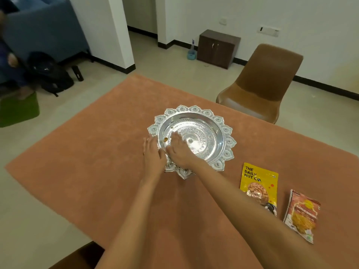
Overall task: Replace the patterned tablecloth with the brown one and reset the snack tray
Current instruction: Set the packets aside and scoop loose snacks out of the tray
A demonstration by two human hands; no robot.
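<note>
The brown tablecloth [93, 152] covers the table. On it stands the ornate silver snack tray [215, 125], a footed dish with a petal rim, and a small brown crumb [165, 140] lies inside. My left hand [152, 154] rests flat against the tray's near-left rim. My right hand [179, 150] lies palm down over the near rim, fingers reaching into the dish. Neither hand clearly grips anything. To the right lie a yellow nut packet [258, 186] and an orange-red snack packet [302, 215]. The patterned tablecloth is not in view.
A brown chair [262, 84] stands at the table's far right side. A dark cabinet [217, 47] sits against the back wall. A black backpack [50, 74] and a green mat [18, 111] lie on the floor at left.
</note>
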